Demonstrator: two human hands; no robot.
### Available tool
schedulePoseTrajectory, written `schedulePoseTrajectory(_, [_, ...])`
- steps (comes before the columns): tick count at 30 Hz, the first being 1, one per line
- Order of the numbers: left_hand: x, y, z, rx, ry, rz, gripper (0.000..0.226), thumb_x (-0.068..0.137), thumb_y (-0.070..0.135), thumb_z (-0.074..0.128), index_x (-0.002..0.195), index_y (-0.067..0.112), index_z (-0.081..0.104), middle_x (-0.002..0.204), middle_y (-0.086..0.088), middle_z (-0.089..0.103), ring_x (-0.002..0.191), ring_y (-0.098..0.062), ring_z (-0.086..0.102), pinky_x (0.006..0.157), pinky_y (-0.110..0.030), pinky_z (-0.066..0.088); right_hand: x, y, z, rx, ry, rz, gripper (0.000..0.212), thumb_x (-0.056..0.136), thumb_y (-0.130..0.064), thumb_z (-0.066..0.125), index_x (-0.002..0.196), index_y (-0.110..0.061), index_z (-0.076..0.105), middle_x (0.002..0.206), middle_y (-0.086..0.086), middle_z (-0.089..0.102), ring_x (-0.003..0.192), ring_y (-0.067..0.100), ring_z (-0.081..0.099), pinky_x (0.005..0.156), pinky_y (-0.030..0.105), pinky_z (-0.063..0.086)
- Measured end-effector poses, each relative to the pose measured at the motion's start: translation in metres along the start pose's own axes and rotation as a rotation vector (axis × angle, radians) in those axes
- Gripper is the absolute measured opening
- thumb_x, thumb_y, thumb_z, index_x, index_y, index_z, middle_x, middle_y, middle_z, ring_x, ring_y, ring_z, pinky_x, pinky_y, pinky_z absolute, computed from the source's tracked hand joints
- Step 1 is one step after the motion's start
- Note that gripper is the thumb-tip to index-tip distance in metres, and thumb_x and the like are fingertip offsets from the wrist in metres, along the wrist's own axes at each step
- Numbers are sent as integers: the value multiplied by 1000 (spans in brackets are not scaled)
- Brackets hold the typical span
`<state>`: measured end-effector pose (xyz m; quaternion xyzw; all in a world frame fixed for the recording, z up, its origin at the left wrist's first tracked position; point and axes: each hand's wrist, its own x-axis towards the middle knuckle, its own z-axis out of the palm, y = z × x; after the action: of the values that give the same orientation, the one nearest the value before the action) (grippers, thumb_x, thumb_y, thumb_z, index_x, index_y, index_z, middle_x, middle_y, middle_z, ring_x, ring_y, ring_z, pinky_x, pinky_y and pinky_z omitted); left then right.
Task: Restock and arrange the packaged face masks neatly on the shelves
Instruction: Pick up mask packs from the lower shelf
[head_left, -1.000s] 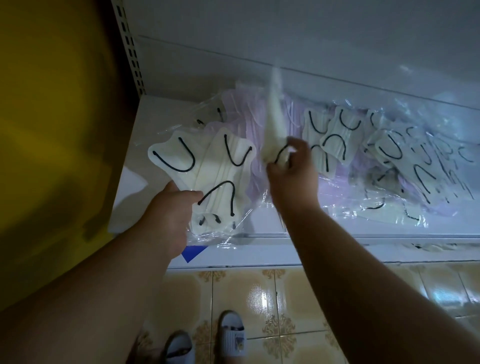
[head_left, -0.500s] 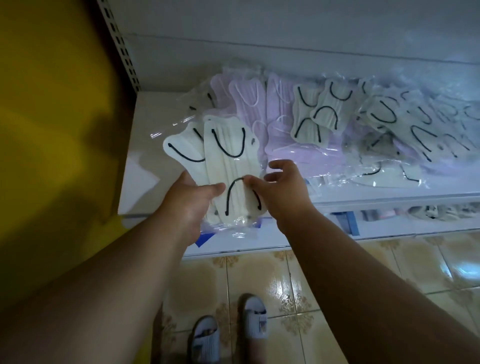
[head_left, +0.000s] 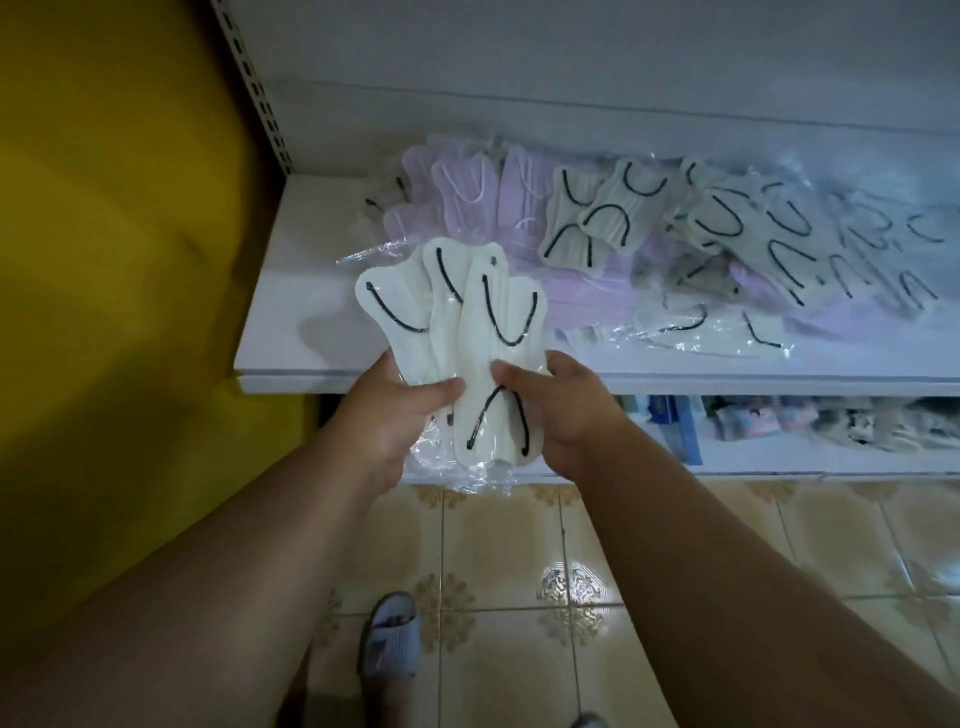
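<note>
Head view, restocking step: squaring up a handful of white masks (head_left: 467, 332) before placement.

Left hand (head_left: 387, 410) gripping the fanned bundle from the left, thumb across the front, fingers hidden behind the wrappers. Right hand (head_left: 563, 410) pinching the front pack at its right edge, thumb on the face near the lower black ear loop. Bundle held upright in front of the shelf (head_left: 291, 332) lip, not resting on it; at least three packs fanned apart at the top, clear wrapper tails hanging below the hands.

On the shelf: pink masks (head_left: 467, 202) stacked toward the back left, grey masks (head_left: 602, 218) overlapping them at centre, and a loose, crooked heap of further packs (head_left: 779, 249) spreading right. Bare shelf surface to the left of the pink stack. Lower shelf (head_left: 779, 457) with other goods, too blurred to name.

Judged stage: early to middle, with much of the shelf stock still untidy. Next move likely to call for closing the fan into an even stack, then laying it on the bare left part of the shelf, edges parallel to the shelf front. Slippery wrappers likely to slide apart under a slack grip.
</note>
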<state>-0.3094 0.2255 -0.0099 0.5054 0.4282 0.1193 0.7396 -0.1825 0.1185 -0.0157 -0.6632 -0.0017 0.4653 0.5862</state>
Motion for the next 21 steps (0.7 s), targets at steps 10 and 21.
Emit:
schedulePoseTrajectory(10, [-162,3,155,-8,-62,-50,16,93,9,66,104,21,67,100,-5,76,89,-27,74,79,-43,60,-181,-15,-172,157,53,-176,38,91,0,66,126,-12,59,114,9,74,103,29,71,86,47,59])
schedulePoseTrajectory(21, [-252,61,300,46,-196,93,22,83,40,71,105,39,70,128,8,66,112,-16,64,102,-41,46,-317,-89,-293,91,366,-442,21,92,-7,65,109,-17,62,102,5,75,94,28,72,83,43,60])
